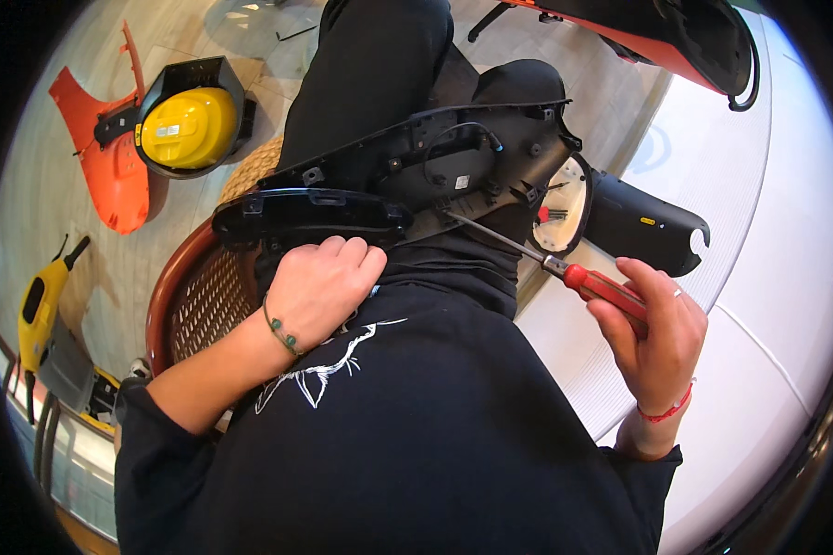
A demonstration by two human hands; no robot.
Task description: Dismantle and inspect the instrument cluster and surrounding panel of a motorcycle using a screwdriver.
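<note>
A: Head view. Hands?
B: Right hand (655,335) wrapped around a red-handled screwdriver (537,259), tip on the black plastic panel (416,171) across the lap. Left hand (322,289) curled on the panel's near edge.
A: Surroundings?
B: White surface (768,213) at right; pale floor (60,222) with orange panel (111,176), yellow headlamp (187,128); wicker chair (199,296) underneath.

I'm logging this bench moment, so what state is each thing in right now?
Black plastic dashboard panel: resting on the lap, inner side up.
Red-handled screwdriver: gripped, tip against the panel.
Right hand: closed on the screwdriver handle.
Left hand: fist closed, pressing the panel's glossy black edge.
Round white gauge dial: attached at the panel's right end.
Yellow headlight in black housing: lying on the floor.
</note>
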